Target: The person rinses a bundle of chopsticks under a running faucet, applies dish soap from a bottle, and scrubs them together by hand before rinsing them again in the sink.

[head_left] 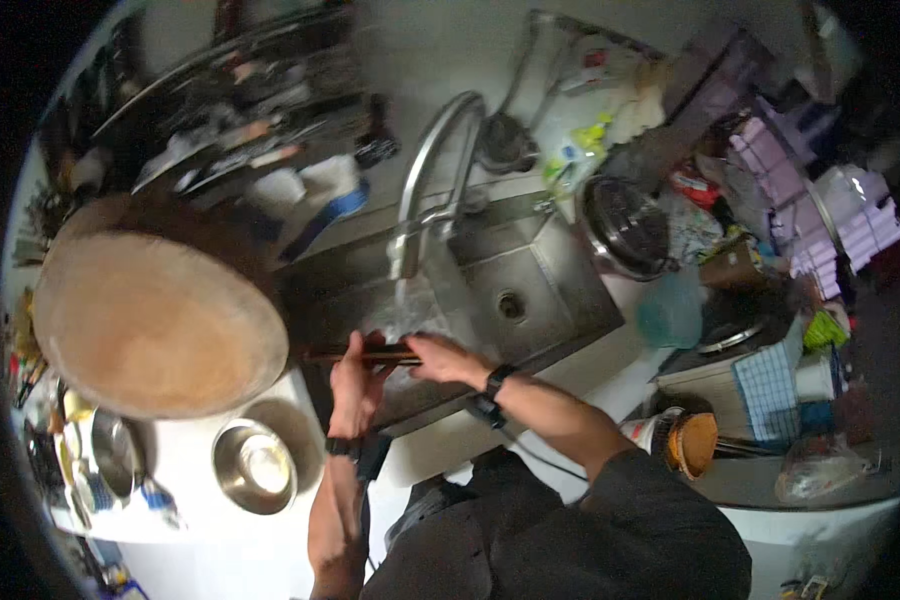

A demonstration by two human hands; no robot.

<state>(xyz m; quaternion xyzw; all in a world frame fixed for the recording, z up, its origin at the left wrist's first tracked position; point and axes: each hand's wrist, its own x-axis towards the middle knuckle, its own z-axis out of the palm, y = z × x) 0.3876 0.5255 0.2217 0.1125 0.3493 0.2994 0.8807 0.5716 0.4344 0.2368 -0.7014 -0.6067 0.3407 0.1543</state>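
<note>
Both my hands are over the left basin of a steel double sink point(495, 262), just in front of a stream of water from the chrome faucet point(427, 161). A few thin brown sticks, seemingly chopsticks point(390, 355), run sideways between them. My left hand point(356, 379) holds them with the thumb up, and my right hand point(439, 358) grips their right end. The fingers of both hands are partly hidden and slightly blurred. The right basin shows its round drain point(511, 304).
A large round tan board or lid point(161, 322) stands out at the left. Below it sits a steel bowl point(255, 466) on the white counter. A pot with a glass lid point(622, 225) is right of the sink, near a teal container point(670, 309). A dish rack point(247, 112) stands behind.
</note>
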